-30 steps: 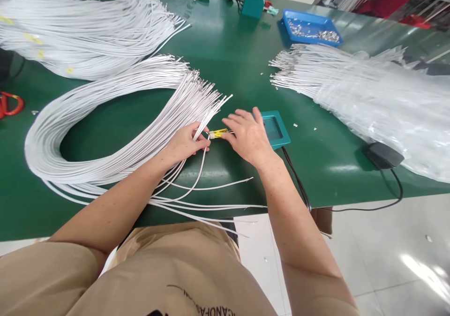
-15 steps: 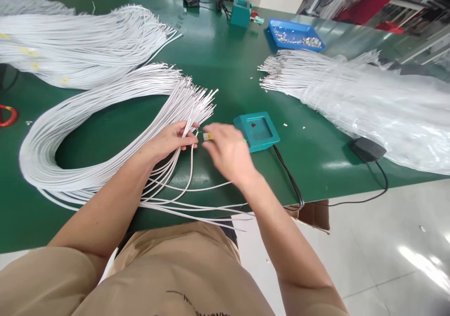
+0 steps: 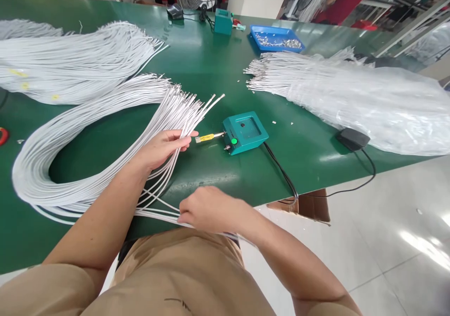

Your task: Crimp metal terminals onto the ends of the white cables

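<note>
My left hand [image 3: 168,148] is closed around several white cables near their ends, at the right side of a large looped bundle of white cables [image 3: 80,181]. Lower down, at the table's front edge, my right hand [image 3: 206,209] has its fingers curled on a few loose white cables [image 3: 160,214] that run out from the bundle. Just right of my left hand, a yellow-labelled connector piece [image 3: 206,138] sticks out from the side of a small teal box [image 3: 246,132] with a green button. Neither hand touches that box.
Another white cable bundle [image 3: 80,63] lies at the back left. On the right is a plastic-wrapped cable bundle [image 3: 344,95]. A blue tray [image 3: 276,38] holds small metal parts. A black pedal-like block [image 3: 352,139] sits near the front edge. People are beyond the table.
My right hand has moved from beside the teal box down to the loose cables at the front edge. My left hand stays on the cables; the box's yellow-labelled piece now shows fully.
</note>
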`<move>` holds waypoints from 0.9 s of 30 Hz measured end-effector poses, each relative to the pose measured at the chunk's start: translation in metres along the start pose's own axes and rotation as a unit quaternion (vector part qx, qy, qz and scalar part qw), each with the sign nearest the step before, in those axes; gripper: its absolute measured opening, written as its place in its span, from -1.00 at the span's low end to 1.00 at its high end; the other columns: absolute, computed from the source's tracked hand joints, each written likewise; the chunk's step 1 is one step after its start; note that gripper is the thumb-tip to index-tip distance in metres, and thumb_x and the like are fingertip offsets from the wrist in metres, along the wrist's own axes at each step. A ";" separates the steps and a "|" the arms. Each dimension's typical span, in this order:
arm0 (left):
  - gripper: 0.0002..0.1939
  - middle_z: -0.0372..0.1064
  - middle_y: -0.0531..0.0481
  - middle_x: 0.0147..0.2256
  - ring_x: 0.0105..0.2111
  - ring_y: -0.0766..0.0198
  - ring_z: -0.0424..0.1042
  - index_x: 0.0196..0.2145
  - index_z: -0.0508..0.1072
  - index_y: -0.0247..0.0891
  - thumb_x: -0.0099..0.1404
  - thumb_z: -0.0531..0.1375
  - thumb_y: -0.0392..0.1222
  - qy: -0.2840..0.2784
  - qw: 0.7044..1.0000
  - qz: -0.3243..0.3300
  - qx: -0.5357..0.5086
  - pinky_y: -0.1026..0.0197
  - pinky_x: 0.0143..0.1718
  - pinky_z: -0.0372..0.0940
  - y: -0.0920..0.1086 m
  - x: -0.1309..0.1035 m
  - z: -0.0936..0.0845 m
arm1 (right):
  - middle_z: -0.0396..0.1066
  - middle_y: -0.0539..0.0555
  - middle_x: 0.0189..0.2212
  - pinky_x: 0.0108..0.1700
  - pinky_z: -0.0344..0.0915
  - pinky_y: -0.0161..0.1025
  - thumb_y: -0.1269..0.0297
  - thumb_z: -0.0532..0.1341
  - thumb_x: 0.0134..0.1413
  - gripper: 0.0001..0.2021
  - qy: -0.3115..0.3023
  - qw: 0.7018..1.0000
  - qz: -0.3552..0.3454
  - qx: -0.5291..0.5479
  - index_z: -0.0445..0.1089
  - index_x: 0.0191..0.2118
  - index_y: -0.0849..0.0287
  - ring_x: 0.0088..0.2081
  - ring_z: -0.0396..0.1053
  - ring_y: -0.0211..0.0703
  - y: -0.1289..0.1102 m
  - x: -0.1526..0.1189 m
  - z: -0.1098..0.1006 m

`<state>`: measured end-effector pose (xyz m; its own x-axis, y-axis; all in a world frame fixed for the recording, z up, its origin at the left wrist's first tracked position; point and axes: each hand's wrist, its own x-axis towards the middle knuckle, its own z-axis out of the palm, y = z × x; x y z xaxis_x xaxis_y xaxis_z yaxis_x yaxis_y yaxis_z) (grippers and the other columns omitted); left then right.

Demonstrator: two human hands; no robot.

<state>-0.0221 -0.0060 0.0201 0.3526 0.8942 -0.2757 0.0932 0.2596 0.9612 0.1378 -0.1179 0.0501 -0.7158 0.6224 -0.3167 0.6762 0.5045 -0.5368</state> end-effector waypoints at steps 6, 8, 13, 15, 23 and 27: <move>-0.62 0.52 0.03 -0.35 -0.31 0.25 0.49 -0.18 0.57 -0.22 0.04 0.46 -0.06 -0.028 0.999 0.031 0.027 0.18 -0.13 0.36 0.000 -0.003 0.001 | 0.36 -0.11 -0.59 -0.48 0.16 -0.34 0.12 0.19 0.21 -0.78 0.410 0.826 0.191 0.336 0.37 -0.39 0.11 -0.62 0.26 -0.34 0.054 0.021 -0.052; -0.68 0.51 0.02 -0.36 -0.29 0.24 0.50 -0.26 0.55 -0.24 0.08 0.44 -0.04 -0.039 0.998 0.030 0.035 0.19 -0.16 0.36 0.002 -0.004 0.002 | 0.36 -0.12 -0.58 -0.48 0.21 -0.37 0.16 0.19 0.18 -0.80 0.423 0.794 0.159 0.406 0.33 -0.41 0.12 -0.62 0.27 -0.37 0.063 0.028 -0.055; -0.68 0.51 -0.08 -0.11 -0.12 0.21 0.50 -0.27 0.50 -0.27 0.16 0.38 0.02 0.013 0.998 0.052 -0.041 0.25 -0.21 0.35 0.006 -0.003 0.003 | 0.41 -0.10 -0.56 -0.49 0.23 -0.41 0.21 0.21 0.14 -0.79 0.321 0.818 0.103 0.466 0.31 -0.48 0.16 -0.62 0.28 -0.41 0.051 0.040 -0.031; -0.67 0.52 -0.06 -0.16 -0.19 0.23 0.52 -0.30 0.45 -0.28 0.10 0.42 -0.04 0.021 0.996 0.045 -0.072 0.28 -0.30 0.33 0.006 -0.001 0.003 | 0.44 -0.08 -0.56 -0.51 0.25 -0.41 0.22 0.20 0.14 -0.79 0.264 0.832 0.113 0.474 0.33 -0.48 0.17 -0.63 0.30 -0.40 0.045 0.042 -0.021; -0.64 0.50 0.07 -0.40 -0.35 0.27 0.54 -0.37 0.30 -0.26 0.04 0.43 -0.20 0.041 0.996 0.066 -0.045 0.29 -0.38 0.31 0.003 0.000 0.005 | 0.46 -0.04 -0.46 -0.38 0.33 -0.35 0.15 0.30 0.03 -0.80 0.390 0.787 0.140 0.456 0.49 -0.30 0.18 -0.47 0.35 -0.34 0.057 0.043 -0.045; -0.67 0.49 0.10 -0.44 -0.36 0.28 0.53 -0.39 0.32 -0.26 0.02 0.43 -0.22 0.040 0.996 0.077 -0.001 0.23 -0.28 0.36 0.004 -0.002 0.006 | 0.46 -0.03 -0.48 -0.36 0.31 -0.30 0.08 0.39 -0.11 -0.72 0.388 0.766 0.130 0.496 0.49 -0.34 0.18 -0.42 0.36 -0.28 0.056 0.051 -0.047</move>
<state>-0.0162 -0.0088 0.0246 0.2869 0.9498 -0.1250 0.0415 0.1180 0.9921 0.1475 -0.0296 0.0406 -0.0005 0.9870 -0.1608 0.0393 -0.1606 -0.9862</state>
